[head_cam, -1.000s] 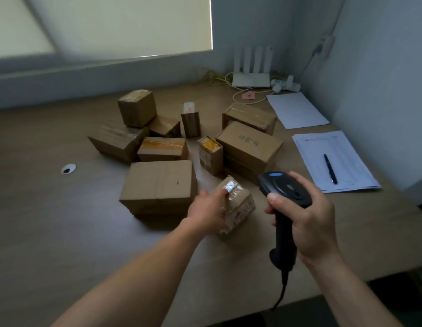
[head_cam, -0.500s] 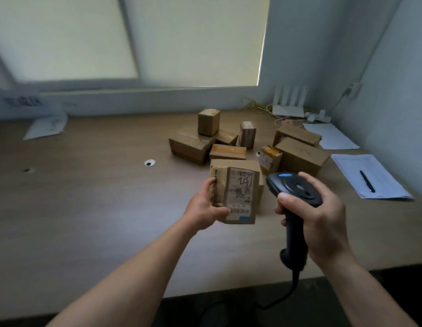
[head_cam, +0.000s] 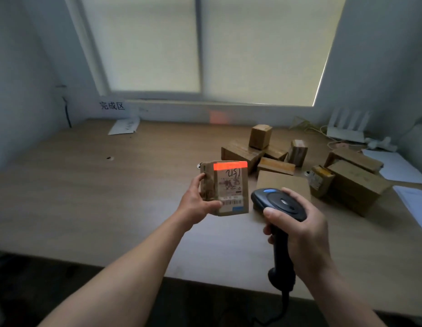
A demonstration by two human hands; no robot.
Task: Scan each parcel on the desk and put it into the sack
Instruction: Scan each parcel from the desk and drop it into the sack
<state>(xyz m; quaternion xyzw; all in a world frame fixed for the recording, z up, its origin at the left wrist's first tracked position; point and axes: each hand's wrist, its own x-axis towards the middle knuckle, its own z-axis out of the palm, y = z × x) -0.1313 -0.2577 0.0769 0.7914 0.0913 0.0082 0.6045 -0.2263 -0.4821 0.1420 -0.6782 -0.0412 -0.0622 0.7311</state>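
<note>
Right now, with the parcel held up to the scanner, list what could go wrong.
The red light from the scanner falls across the top of the parcel, while the barcode sits near the bottom, so the read may fail.
The left hand grips the parcel by one side only; it could slip or tilt.
Its thumb lies close to the barcode and might cover it.

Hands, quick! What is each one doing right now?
Left hand: closed around the parcel, holding it up off the desk.
Right hand: closed around the scanner handle.
</note>
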